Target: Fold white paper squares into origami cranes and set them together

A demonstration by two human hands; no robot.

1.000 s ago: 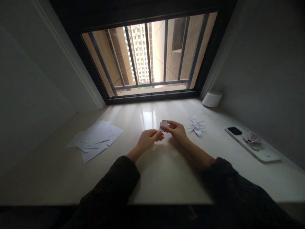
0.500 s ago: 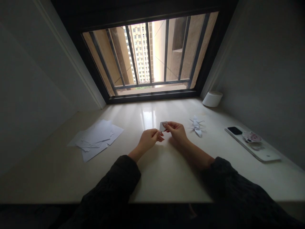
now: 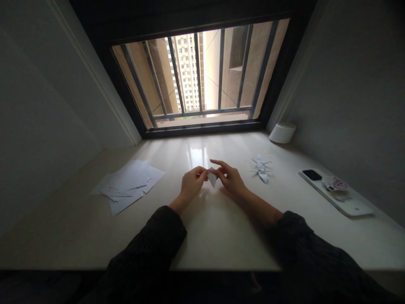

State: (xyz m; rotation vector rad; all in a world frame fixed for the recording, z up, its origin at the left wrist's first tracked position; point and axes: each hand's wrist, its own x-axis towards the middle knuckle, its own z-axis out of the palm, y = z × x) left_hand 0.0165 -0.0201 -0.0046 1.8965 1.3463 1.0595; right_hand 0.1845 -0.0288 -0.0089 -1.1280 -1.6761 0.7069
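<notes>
Folding or creasing is judged the step in hand. A small diamond-shaped piece of folded white paper (image 3: pixel 212 179) is held above the table (image 3: pixel 221 240), its point toward the wearer. Left hand (image 3: pixel 191 182): grip pinched on the paper's left edge. Right hand (image 3: pixel 233 180): thumb and fingers pinched on the right edge, index finger extended clear. Folded paper figures (image 3: pixel 261 168) lie to the right. The next move likely calls for aligned edges and light, even pressure.
</notes>
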